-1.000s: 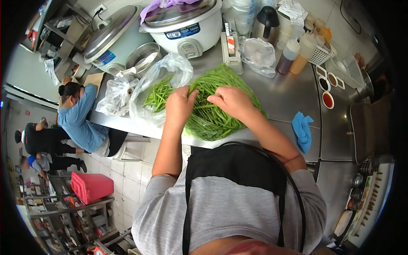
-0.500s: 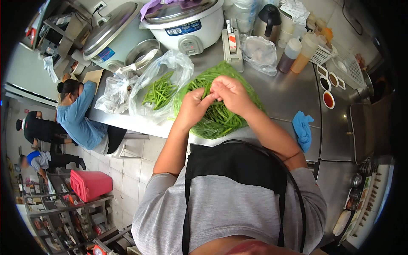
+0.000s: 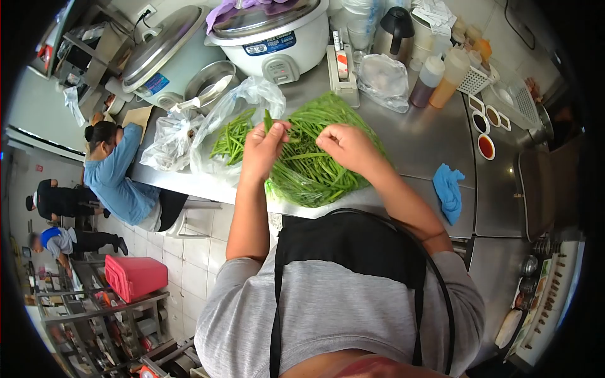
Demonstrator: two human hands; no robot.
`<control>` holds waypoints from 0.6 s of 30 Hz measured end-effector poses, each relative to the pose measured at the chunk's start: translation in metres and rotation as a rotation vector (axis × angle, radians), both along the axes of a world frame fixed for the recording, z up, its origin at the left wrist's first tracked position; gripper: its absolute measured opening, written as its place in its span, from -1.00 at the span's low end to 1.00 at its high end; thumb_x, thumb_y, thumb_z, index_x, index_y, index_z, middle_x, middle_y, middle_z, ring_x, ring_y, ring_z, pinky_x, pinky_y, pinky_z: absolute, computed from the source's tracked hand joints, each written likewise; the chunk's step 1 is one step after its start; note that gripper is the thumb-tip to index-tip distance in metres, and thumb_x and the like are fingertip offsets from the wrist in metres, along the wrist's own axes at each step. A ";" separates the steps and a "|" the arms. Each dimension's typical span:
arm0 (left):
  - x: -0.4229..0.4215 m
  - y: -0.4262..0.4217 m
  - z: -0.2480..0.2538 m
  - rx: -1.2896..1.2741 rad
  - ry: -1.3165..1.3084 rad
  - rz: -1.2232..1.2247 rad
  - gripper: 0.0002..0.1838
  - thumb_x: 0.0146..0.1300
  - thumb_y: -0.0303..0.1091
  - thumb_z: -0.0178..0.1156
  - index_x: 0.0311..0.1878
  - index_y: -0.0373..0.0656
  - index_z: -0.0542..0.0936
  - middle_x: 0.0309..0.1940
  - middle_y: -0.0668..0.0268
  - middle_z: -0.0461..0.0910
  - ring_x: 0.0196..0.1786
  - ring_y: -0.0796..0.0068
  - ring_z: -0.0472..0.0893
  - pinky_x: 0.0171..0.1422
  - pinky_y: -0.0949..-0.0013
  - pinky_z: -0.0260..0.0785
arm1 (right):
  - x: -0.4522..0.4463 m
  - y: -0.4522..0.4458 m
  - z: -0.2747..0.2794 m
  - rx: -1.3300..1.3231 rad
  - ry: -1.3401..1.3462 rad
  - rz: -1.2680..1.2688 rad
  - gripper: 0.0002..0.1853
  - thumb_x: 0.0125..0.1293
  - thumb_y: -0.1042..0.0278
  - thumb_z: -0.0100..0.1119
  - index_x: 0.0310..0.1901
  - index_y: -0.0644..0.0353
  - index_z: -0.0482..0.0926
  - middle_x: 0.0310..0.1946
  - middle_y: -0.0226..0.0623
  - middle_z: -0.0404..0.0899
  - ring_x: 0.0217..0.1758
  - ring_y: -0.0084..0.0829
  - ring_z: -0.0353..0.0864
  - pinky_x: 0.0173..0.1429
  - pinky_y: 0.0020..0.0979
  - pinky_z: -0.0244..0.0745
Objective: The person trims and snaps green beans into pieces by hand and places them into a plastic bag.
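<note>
Drawn apart since the earlier frame, my left hand (image 3: 263,148) and right hand (image 3: 345,148) no longer meet. My left grips green bean pieces (image 3: 268,120), with short beans (image 3: 232,137) to its left and the bagged beans (image 3: 318,179) to its right. My right is curled above those; whether it pinches any, I can't tell.

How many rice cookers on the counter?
2. One white, with a purple cloth on its lid; one pale green, left of it, by the metal bowl. No others visible.
</note>
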State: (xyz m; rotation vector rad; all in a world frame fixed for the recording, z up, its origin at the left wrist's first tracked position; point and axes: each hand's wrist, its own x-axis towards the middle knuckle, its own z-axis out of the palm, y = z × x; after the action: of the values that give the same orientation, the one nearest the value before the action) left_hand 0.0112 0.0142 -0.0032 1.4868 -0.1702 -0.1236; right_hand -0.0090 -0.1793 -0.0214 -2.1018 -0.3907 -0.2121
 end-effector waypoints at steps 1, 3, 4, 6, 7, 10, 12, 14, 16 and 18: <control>0.007 0.010 -0.003 0.148 -0.080 0.090 -0.81 0.23 -0.29 0.01 -0.25 -0.20 0.52 -0.58 0.42 0.44 -0.69 0.77 0.20 -0.64 0.66 -0.04 | -0.001 0.001 -0.004 -0.015 -0.043 0.008 -0.81 0.07 0.21 0.13 -0.47 0.15 0.52 -0.53 -0.27 0.50 -0.50 -0.24 0.49 -0.40 -0.34 0.37; 0.029 0.041 -0.003 0.629 -0.223 0.237 -0.72 0.17 -0.27 0.09 -0.14 -0.27 0.51 -0.49 0.31 0.53 -0.52 0.59 0.42 -0.42 0.50 0.24 | -0.005 0.001 -0.006 -0.106 -0.059 0.033 -0.85 0.00 0.24 0.17 -0.48 0.12 0.54 -0.47 -0.29 0.49 -0.38 -0.26 0.50 -0.33 -0.29 0.36; 0.041 0.062 -0.005 0.881 -0.259 0.275 -0.68 0.13 -0.26 0.12 -0.11 -0.27 0.52 -0.47 0.25 0.56 -0.39 0.48 0.53 -0.25 0.40 0.35 | -0.009 0.002 -0.009 -0.240 -0.110 0.017 -0.86 -0.01 0.24 0.18 -0.48 0.10 0.54 -0.45 -0.31 0.48 -0.34 -0.27 0.48 -0.29 -0.28 0.35; 0.071 0.102 -0.038 0.992 -0.434 0.368 -0.63 0.12 -0.26 0.14 -0.05 -0.29 0.48 -0.40 0.17 0.56 -0.38 0.43 0.53 -0.22 0.38 0.36 | -0.012 0.005 -0.013 -0.512 -0.234 -0.024 -0.88 -0.04 0.24 0.21 -0.49 0.07 0.55 -0.41 -0.35 0.44 -0.27 -0.30 0.45 -0.21 -0.26 0.32; 0.074 0.105 -0.036 1.047 -0.528 0.415 -0.60 0.11 -0.26 0.14 -0.02 -0.30 0.47 -0.37 0.13 0.57 -0.38 0.40 0.53 -0.21 0.38 0.36 | -0.012 0.007 -0.016 -0.534 -0.250 -0.039 -0.88 -0.06 0.25 0.21 -0.49 0.06 0.55 -0.40 -0.37 0.42 -0.24 -0.31 0.43 -0.20 -0.25 0.30; 0.051 0.085 -0.003 0.668 -0.285 0.415 -0.59 0.11 -0.27 0.14 -0.01 -0.32 0.45 -0.25 0.03 0.54 -0.32 0.36 0.52 -0.19 0.36 0.36 | -0.015 0.015 -0.024 -0.565 -0.290 -0.077 -0.89 -0.11 0.29 0.23 -0.51 0.05 0.54 -0.38 -0.41 0.38 -0.19 -0.35 0.37 -0.16 -0.25 0.25; 0.044 0.067 -0.013 0.606 -0.395 0.330 -0.65 0.08 -0.34 0.16 -0.04 -0.25 0.49 -0.25 0.11 0.54 -0.33 0.39 0.51 -0.21 0.40 0.36 | -0.014 0.019 -0.024 -0.550 -0.327 -0.080 -0.90 -0.13 0.33 0.23 -0.52 0.06 0.54 -0.38 -0.43 0.36 -0.20 -0.37 0.36 -0.16 -0.27 0.23; 0.006 0.025 0.008 0.672 -0.401 0.113 -0.73 0.08 -0.42 0.16 -0.11 -0.24 0.52 -0.22 0.26 0.54 -0.24 0.52 0.48 -0.12 0.47 0.32 | -0.014 0.021 -0.019 -0.444 -0.354 -0.067 -0.89 -0.14 0.35 0.22 -0.49 0.06 0.53 -0.39 -0.43 0.36 -0.22 -0.36 0.37 -0.17 -0.28 0.21; -0.008 0.003 0.003 0.735 -0.650 -0.118 -0.74 0.04 -0.39 0.17 -0.16 -0.24 0.53 -0.31 0.13 0.53 -0.21 0.26 0.50 -0.12 0.37 0.33 | -0.012 0.022 -0.012 -0.367 -0.391 -0.080 -0.86 -0.14 0.37 0.22 -0.46 0.05 0.52 -0.39 -0.43 0.38 -0.23 -0.36 0.37 -0.15 -0.29 0.19; -0.019 -0.012 0.007 0.768 -0.639 -0.209 -0.76 0.05 -0.39 0.15 -0.20 -0.26 0.53 -0.38 0.08 0.52 -0.28 0.19 0.51 -0.21 0.32 0.33 | -0.009 0.022 -0.006 -0.318 -0.433 -0.120 -0.83 -0.13 0.37 0.22 -0.41 0.03 0.52 -0.38 -0.42 0.39 -0.22 -0.36 0.39 -0.13 -0.30 0.19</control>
State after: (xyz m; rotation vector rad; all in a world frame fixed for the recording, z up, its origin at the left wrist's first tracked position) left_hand -0.0080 0.0017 0.0041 2.2363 -0.8719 0.1443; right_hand -0.0184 -0.1576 -0.0270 -2.3910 -0.5845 -0.7237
